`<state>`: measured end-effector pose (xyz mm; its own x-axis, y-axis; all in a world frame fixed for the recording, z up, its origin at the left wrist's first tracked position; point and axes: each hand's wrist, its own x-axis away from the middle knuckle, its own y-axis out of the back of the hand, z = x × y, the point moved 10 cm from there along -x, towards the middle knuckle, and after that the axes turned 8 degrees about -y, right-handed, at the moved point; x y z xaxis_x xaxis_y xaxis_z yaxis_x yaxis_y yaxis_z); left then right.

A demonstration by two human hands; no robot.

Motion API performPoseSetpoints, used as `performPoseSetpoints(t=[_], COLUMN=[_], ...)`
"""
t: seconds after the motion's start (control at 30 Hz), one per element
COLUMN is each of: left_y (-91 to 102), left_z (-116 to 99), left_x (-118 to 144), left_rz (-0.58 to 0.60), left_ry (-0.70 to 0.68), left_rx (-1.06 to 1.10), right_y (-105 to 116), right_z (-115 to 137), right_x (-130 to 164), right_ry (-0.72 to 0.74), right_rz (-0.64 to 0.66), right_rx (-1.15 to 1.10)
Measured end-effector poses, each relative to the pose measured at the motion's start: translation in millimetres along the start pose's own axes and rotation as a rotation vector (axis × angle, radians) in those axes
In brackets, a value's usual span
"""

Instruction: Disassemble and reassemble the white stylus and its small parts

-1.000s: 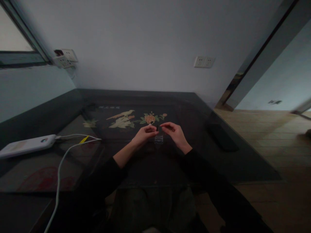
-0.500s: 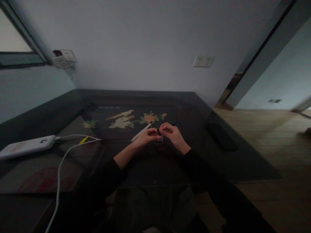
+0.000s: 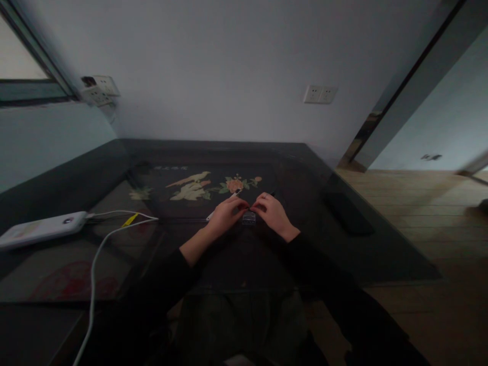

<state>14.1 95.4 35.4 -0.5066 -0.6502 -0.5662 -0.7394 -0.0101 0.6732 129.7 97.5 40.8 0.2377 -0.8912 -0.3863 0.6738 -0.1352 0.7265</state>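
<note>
Both hands meet fingertip to fingertip over the dark table (image 3: 343, 254). The left hand (image 3: 224, 214) pinches a thin white stick (image 3: 223, 205); the right hand (image 3: 271, 212) pinches something too small to tell. A small clear box (image 3: 248, 218) sits just near of them.

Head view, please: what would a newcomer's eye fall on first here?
Probably the left hand and right hand, fingertips meeting over a small clear box at the middle of the dark glass table. Just beyond them lies a bird-and-flower picture. On the table's left side, a white power bank trails a white cable.
</note>
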Motion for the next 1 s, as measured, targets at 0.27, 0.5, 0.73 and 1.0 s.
performPoseSetpoints(t=[0.27, 0.5, 0.73, 1.0], left_y=[-1.3, -6.3, -9.4, -7.7], left_z=[5.0, 14.6, 26.6, 32.1], left_x=[0.1, 1.5, 3.9, 5.2], left_rz=[0.038, 0.062, 0.030, 0.012], left_ry=[0.063, 0.119, 0.201, 0.300], left_rx=[-0.044, 0.030, 0.136, 0.173], right_y=[-2.2, -2.4, 3.7, 2.9], right_z=[6.2, 7.1, 0.6, -9.1], right_x=[1.8, 1.9, -1.1, -1.7], right_ry=[0.062, 0.063, 0.044, -0.004], right_rz=[0.009, 0.020, -0.001, 0.021], right_rx=[0.040, -0.009, -0.040, -0.034])
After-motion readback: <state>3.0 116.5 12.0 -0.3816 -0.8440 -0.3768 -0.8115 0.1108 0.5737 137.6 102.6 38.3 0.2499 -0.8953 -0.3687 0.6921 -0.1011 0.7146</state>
